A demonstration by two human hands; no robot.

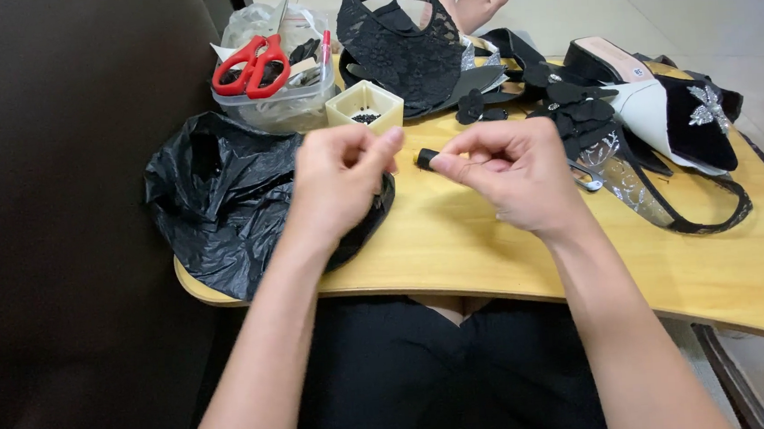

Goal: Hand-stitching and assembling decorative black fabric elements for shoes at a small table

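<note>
While the right hand (514, 173) pinches a small black spool (426, 158) above the desk's (490, 243) near edge, judged light, rigid and best gripped by its sides, the left hand (340, 175) is pinched narrow, contents indiscernible.

Bench (490, 252): bag (213, 198) at left edge; tub (283, 106) with scissors (253, 63) far left; cup (364, 105) just right of tub; shoe (658, 105) far right

Wooden table (490, 252): black bag (213, 198), shoe (667, 109), lace (403, 50).
</note>
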